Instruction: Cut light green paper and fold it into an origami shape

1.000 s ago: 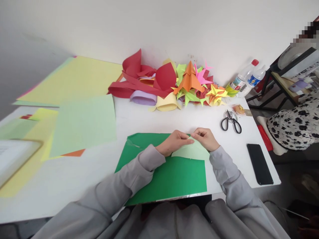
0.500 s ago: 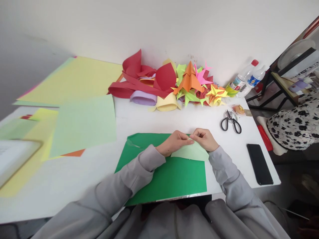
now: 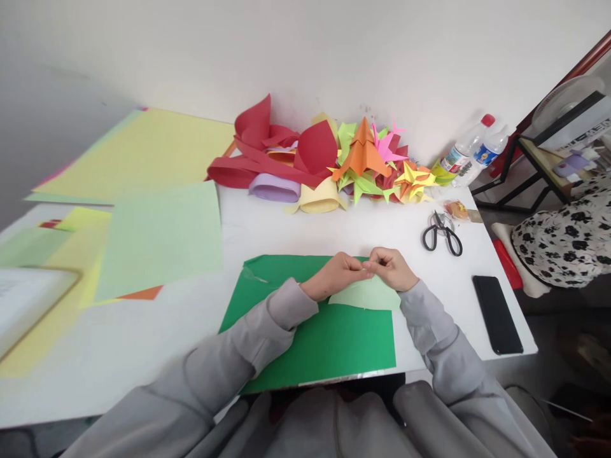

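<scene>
A pale green piece of paper lies over the upper right of a dark green sheet in front of me. My left hand pinches the paper's top edge between thumb and fingers. Close against it, my right hand grips the same edge, and the two sets of fingertips meet. The fingers cover the paper's upper part, so any fold there is hidden.
Folded paper stars and a rocket shape sit by the wall, beside red paper bands. Scissors, a phone and two bottles stand or lie to the right. Large paper sheets cover the left.
Both hands have shifted very slightly, their fingertips coming closer together along the top edge of the pale green paper. The paper has moved slightly with them.
</scene>
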A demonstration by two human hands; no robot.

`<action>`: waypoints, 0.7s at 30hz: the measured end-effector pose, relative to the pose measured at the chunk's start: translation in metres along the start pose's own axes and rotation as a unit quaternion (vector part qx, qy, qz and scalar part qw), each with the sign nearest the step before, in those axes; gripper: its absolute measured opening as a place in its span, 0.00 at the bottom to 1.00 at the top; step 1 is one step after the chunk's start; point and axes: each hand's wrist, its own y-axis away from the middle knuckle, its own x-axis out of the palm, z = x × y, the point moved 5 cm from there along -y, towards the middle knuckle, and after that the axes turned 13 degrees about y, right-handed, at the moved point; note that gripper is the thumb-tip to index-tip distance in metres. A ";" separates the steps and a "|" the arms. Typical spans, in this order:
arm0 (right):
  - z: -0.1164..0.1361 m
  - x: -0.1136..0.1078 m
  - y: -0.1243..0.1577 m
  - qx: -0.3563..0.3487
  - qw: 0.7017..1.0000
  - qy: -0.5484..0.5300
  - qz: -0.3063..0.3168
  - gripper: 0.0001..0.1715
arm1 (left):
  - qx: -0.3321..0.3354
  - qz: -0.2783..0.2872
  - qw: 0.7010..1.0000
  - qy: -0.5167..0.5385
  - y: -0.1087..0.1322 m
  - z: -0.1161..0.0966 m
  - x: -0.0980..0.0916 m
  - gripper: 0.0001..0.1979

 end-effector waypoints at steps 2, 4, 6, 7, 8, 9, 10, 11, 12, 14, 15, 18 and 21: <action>0.000 -0.001 0.000 -0.002 1.000 0.000 -0.009 0.24 | 0.008 -0.009 1.000 -0.007 0.000 0.000 -0.001 0.26; -0.001 -0.002 0.001 -0.002 1.000 -0.006 -0.010 0.23 | 0.018 -0.018 1.000 -0.006 0.000 0.000 -0.003 0.22; -0.002 -0.002 0.001 -0.002 1.000 -0.014 -0.001 0.23 | 0.029 -0.015 0.999 -0.009 0.000 0.000 -0.003 0.20; -0.002 -0.002 0.001 -0.001 1.000 -0.020 0.006 0.23 | 0.034 -0.008 0.999 -0.014 0.000 0.000 -0.003 0.19; -0.002 -0.002 0.001 0.000 0.999 -0.029 0.015 0.22 | 0.040 0.001 0.999 -0.020 0.000 -0.001 -0.002 0.19; -0.003 -0.001 0.001 0.001 0.999 -0.038 0.024 0.22 | 0.046 0.010 0.999 -0.025 0.000 -0.001 -0.001 0.19; -0.003 -0.001 0.000 0.004 0.998 -0.048 0.030 0.22 | 0.052 0.018 0.998 -0.031 0.001 -0.002 -0.001 0.19; -0.003 -0.001 0.000 0.006 0.998 -0.058 0.036 0.22 | 0.057 0.023 0.997 -0.036 0.001 -0.002 0.000 0.19; -0.004 -0.001 0.000 0.009 0.997 -0.066 0.039 0.22 | 0.063 0.026 0.997 -0.041 0.002 -0.003 0.000 0.19; -0.004 0.000 0.000 0.014 0.996 -0.078 0.041 0.22 | 0.072 0.031 0.996 -0.049 0.002 -0.005 0.001 0.19; -0.004 0.000 0.000 0.016 0.996 -0.081 0.041 0.22 | 0.075 0.034 0.995 -0.053 0.003 -0.006 0.001 0.19; -0.004 0.001 0.001 0.021 0.995 -0.088 0.045 0.23 | 0.076 0.045 0.994 -0.064 0.003 -0.008 0.001 0.20; -0.005 0.003 0.002 0.023 0.995 -0.083 0.046 0.23 | 0.074 0.054 0.994 -0.066 0.002 -0.008 -0.001 0.21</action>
